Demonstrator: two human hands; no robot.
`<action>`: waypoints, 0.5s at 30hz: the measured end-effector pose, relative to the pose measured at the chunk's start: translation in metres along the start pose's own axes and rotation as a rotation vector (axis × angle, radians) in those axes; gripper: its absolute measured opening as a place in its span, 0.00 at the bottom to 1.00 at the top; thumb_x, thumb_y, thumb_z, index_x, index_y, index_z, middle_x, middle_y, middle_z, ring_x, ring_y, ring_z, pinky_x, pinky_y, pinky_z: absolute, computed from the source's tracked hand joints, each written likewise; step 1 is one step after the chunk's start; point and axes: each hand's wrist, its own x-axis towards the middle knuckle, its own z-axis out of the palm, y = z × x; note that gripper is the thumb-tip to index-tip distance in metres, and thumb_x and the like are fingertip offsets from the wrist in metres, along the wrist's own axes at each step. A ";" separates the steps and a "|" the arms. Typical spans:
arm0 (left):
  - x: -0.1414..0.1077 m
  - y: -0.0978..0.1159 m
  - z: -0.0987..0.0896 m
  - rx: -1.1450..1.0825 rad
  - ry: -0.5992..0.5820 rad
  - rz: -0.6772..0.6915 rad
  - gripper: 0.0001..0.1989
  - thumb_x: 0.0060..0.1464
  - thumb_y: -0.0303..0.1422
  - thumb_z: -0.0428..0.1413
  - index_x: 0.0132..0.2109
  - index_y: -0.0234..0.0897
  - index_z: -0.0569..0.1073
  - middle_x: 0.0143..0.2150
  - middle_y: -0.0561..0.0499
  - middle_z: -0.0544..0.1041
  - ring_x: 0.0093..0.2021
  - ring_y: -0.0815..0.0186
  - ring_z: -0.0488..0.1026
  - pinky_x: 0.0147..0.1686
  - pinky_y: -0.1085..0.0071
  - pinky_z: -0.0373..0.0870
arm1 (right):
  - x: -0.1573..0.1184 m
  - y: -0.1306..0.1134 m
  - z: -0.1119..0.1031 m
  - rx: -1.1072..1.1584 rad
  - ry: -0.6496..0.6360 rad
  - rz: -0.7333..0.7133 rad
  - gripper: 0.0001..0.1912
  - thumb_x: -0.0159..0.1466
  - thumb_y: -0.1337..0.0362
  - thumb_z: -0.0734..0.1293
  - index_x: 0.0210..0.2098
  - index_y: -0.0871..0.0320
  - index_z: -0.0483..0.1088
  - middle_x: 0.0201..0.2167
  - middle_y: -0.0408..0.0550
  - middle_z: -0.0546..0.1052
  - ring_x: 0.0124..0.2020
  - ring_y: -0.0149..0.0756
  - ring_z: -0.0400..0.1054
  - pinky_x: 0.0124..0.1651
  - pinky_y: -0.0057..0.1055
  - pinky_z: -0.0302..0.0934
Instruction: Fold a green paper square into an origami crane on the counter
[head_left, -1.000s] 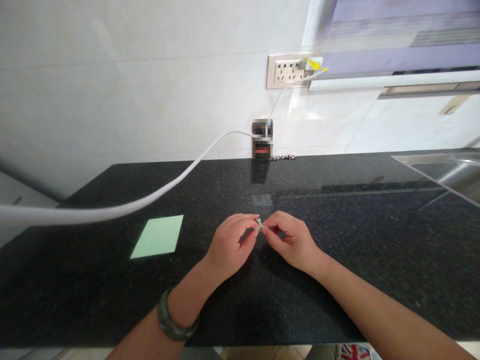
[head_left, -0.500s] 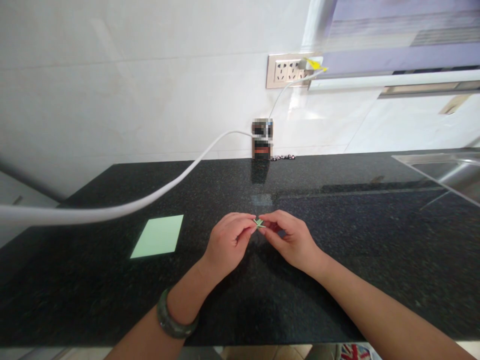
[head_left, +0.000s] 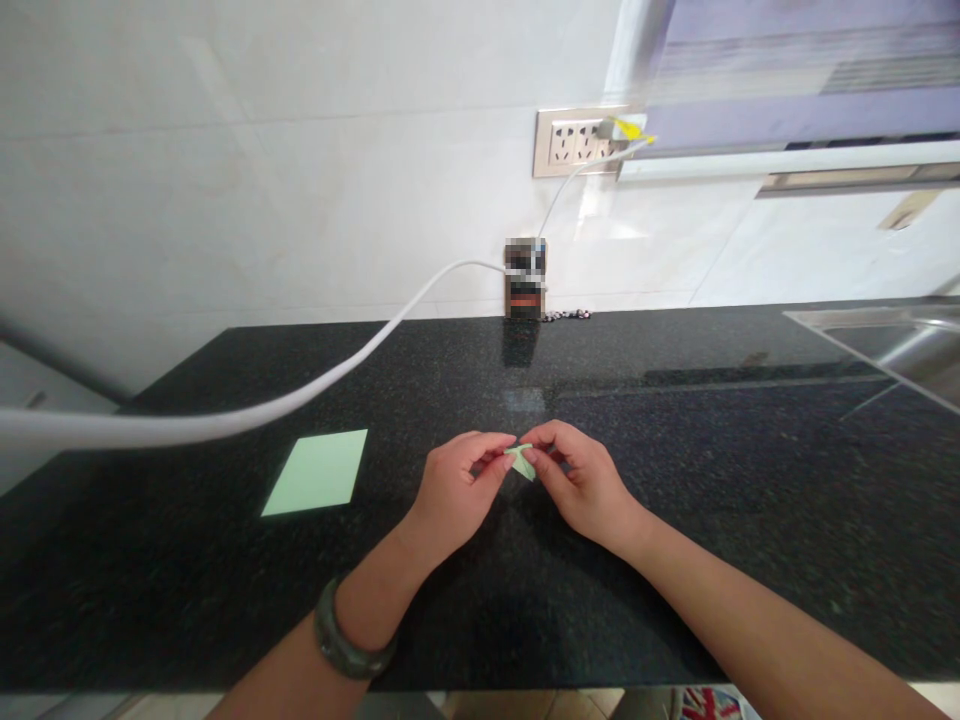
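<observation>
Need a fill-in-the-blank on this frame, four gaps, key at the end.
The folded paper between the left hand and the right hand is light ____.
The flat sheet lies nearer the ____ hand.
The bangle is on the ____ arm.
The sink is at the view's ____ edge.
Missing words: green; left; left; right.

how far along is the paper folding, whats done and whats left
Done: the folded green paper is already small, with a pointed lower end. In hand: the left hand and right hand both pinch it. Left: possibly the green sheet, lying flat on the countertop; whether the piece in hand needs more folds, I can't tell.
</observation>
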 end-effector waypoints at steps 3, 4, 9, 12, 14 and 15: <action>0.000 0.000 0.002 -0.043 -0.058 -0.061 0.09 0.50 0.33 0.53 0.37 0.36 0.74 0.32 0.48 0.75 0.31 0.67 0.71 0.32 0.71 0.69 | 0.001 -0.003 -0.001 0.000 -0.009 -0.012 0.06 0.60 0.69 0.60 0.34 0.57 0.68 0.29 0.46 0.71 0.31 0.32 0.65 0.34 0.29 0.59; 0.000 0.000 0.002 -0.071 -0.070 -0.087 0.09 0.49 0.33 0.53 0.37 0.36 0.75 0.32 0.48 0.75 0.30 0.67 0.71 0.32 0.71 0.69 | 0.001 -0.003 -0.001 0.003 -0.010 -0.015 0.07 0.60 0.69 0.60 0.33 0.57 0.69 0.28 0.46 0.72 0.31 0.32 0.65 0.34 0.30 0.59; 0.001 -0.002 0.003 -0.332 -0.129 -0.246 0.09 0.48 0.34 0.55 0.36 0.34 0.74 0.30 0.48 0.76 0.29 0.66 0.72 0.32 0.69 0.69 | 0.002 0.002 0.001 0.136 0.003 0.042 0.07 0.59 0.65 0.62 0.34 0.56 0.71 0.29 0.47 0.74 0.31 0.33 0.67 0.34 0.30 0.61; 0.002 0.000 0.002 -0.430 -0.149 -0.314 0.09 0.47 0.35 0.55 0.34 0.33 0.74 0.28 0.49 0.75 0.29 0.66 0.72 0.32 0.69 0.69 | 0.002 0.007 0.003 0.261 -0.041 0.184 0.08 0.59 0.61 0.62 0.35 0.58 0.69 0.27 0.46 0.73 0.27 0.31 0.66 0.29 0.28 0.61; 0.003 0.002 0.001 -0.457 -0.147 -0.345 0.08 0.46 0.34 0.56 0.33 0.33 0.73 0.28 0.49 0.75 0.29 0.67 0.71 0.32 0.69 0.69 | 0.002 0.008 0.003 0.277 -0.083 0.241 0.09 0.60 0.60 0.61 0.32 0.59 0.68 0.23 0.44 0.71 0.24 0.29 0.64 0.26 0.26 0.59; 0.003 0.003 0.001 -0.466 -0.149 -0.360 0.08 0.46 0.34 0.56 0.33 0.33 0.73 0.27 0.49 0.74 0.28 0.67 0.71 0.31 0.70 0.69 | 0.002 0.008 0.002 0.255 -0.094 0.243 0.09 0.60 0.60 0.61 0.30 0.59 0.67 0.22 0.43 0.70 0.23 0.28 0.62 0.25 0.25 0.58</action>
